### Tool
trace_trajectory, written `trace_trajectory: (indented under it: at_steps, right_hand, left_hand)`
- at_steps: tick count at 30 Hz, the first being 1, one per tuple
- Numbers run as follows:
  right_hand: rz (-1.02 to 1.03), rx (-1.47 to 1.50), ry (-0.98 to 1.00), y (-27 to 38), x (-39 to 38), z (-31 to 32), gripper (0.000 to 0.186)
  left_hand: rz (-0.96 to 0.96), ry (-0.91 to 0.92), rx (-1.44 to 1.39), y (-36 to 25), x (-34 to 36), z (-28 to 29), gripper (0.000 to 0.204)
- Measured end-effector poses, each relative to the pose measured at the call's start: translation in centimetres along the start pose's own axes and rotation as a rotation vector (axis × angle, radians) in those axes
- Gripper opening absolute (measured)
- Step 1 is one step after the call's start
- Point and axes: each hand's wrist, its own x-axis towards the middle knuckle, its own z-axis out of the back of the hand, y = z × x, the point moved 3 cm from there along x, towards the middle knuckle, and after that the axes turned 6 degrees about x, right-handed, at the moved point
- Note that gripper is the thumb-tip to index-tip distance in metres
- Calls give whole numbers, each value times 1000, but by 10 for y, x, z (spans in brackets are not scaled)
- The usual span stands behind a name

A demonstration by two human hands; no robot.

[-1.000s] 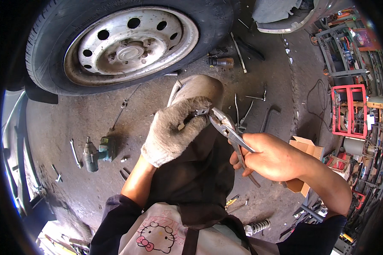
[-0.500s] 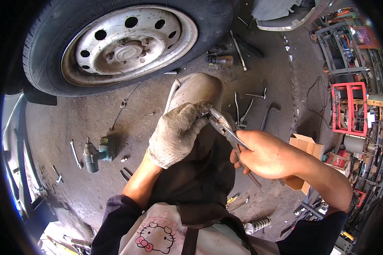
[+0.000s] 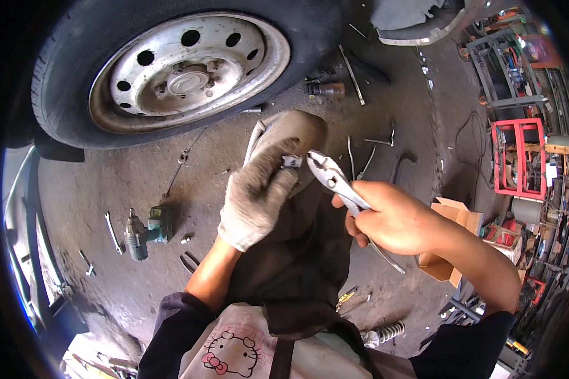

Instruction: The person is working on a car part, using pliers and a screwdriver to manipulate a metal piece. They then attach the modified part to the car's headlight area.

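My left hand (image 3: 254, 201), in a grey-white knit glove, is closed in front of my knee. Between its thumb and fingers it pinches a small metal clip-like piece (image 3: 291, 162), whose exact kind I cannot make out. My bare right hand (image 3: 392, 218) grips silver slip-joint pliers (image 3: 332, 180) by the handles. The plier jaws are slightly parted and point up-left, just right of the small piece and apart from it. One plier handle sticks out below my right fist.
A tyre on a white steel wheel (image 3: 259, 41) stands at the upper left. On the floor lie a cordless impact wrench (image 3: 138, 235), a spanner (image 3: 113, 232) and several bars. To the right are a cardboard box (image 3: 446, 268), a red metal frame (image 3: 520, 158) and crowded shelving.
The pliers have come off the small metal piece and moved slightly right, with their jaws now in plain sight. My left hand still holds the piece, which shows more clearly.
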Motion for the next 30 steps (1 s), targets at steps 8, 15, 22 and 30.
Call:
trace_trajectory:
  at_steps: [8, 15, 22, 30]
  right_hand:
    - [-80, 34, 42, -1, -24, 2, 26]
    - [527, -895, -446, 1, -27, -5, 63]
    - [676, -1364, -656, 14, -24, 2, 60]
    - [680, -1470, -690, 18, -26, -3, 62]
  left_hand:
    - [195, 292, -779, 8, 4, 16, 61]
    - [189, 330, -794, 13, 3, 6, 62]
    - [193, 424, -891, 13, 4, 5, 43]
    - [265, 332, -907, 13, 5, -1, 45]
